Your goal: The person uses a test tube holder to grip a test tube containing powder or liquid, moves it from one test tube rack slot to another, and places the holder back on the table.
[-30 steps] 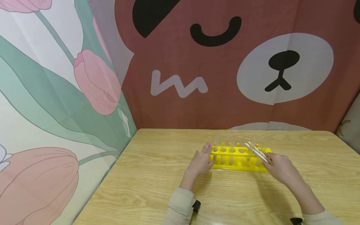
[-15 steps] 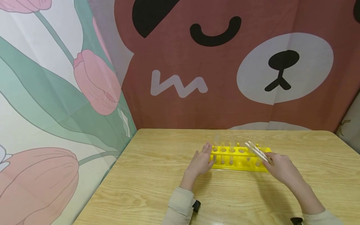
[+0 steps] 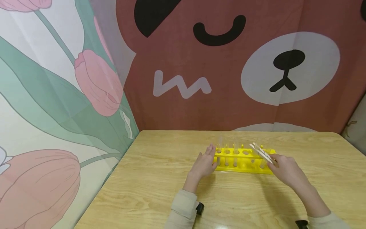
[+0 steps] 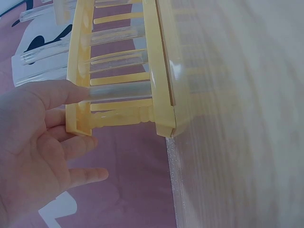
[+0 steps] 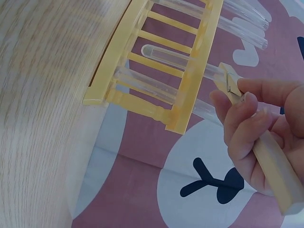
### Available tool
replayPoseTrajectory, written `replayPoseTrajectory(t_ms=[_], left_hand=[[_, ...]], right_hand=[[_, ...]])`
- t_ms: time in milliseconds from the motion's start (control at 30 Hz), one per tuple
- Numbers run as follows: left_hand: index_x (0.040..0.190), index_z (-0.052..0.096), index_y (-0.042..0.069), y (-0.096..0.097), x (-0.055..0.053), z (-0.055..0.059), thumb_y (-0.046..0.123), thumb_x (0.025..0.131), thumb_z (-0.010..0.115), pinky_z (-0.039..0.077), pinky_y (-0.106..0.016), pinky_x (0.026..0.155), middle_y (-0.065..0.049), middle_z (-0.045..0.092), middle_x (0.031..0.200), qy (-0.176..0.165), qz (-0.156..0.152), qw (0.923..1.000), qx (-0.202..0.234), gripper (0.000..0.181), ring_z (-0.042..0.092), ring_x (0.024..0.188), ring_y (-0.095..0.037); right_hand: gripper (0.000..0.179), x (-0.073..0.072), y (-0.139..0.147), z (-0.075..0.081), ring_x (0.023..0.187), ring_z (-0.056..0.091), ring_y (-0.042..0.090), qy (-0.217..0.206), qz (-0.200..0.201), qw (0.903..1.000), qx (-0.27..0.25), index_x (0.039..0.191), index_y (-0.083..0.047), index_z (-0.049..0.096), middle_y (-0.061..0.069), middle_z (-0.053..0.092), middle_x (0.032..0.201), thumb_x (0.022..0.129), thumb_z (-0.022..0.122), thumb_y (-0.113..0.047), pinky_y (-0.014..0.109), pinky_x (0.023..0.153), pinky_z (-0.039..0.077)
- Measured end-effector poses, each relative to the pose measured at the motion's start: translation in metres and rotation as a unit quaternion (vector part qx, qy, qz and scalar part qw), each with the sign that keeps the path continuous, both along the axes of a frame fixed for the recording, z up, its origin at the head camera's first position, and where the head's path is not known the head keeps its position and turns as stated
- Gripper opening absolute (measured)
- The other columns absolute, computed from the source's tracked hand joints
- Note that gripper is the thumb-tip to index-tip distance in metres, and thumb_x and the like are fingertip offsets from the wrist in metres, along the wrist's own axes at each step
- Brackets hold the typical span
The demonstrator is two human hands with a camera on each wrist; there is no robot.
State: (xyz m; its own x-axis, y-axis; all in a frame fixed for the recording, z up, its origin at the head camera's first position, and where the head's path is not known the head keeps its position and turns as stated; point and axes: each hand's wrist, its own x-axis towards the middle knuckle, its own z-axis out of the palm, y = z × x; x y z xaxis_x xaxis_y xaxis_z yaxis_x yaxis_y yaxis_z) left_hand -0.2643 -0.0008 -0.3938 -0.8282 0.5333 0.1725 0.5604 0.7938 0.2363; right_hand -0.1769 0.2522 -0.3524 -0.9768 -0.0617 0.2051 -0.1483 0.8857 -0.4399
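A yellow test tube rack (image 3: 243, 170) stands on the table with several clear test tubes upright in its holes. My left hand (image 3: 202, 163) grips the rack's left end, thumb on one side of the upper shelf and fingers on the other, as the left wrist view shows. In my right hand (image 3: 288, 170) is a wooden test tube holder (image 5: 280, 175), slanting over the rack's right part. Its jaws are around a clear test tube (image 5: 166, 57) that passes through the upper shelf. The rounded bottom of this tube hangs short of the rack's base. Another tube (image 5: 147, 85) sits beside it, at the end.
The rack stands on a wood-grain table (image 3: 137, 184), toward its far side. Behind the far edge hangs a brown cloth (image 3: 171, 111) with a bear print. A tulip-print cloth (image 3: 57, 95) borders the left side. Yellow pegs (image 3: 242, 146) rise behind the upper shelf.
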Motion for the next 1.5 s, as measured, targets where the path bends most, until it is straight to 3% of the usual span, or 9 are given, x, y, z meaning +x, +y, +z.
replayPoseTrajectory(t_ms=[1500], left_hand=[[0.139,0.027,0.0,-0.0003,0.0002,0.0013,0.023,0.09,0.053,0.028,-0.046,0.099,-0.011,0.02,0.145,-0.001,0.003,1.0,-0.004,0.06,0.017,0.132,-0.016]], right_hand=[[0.036,0.002,0.0009,0.0038,0.047,0.04,0.015,0.004,0.008,1.0,-0.003,0.107,0.021,0.049,0.007,0.053,0.066,0.086,0.053,-0.008,0.026,0.039,0.034]])
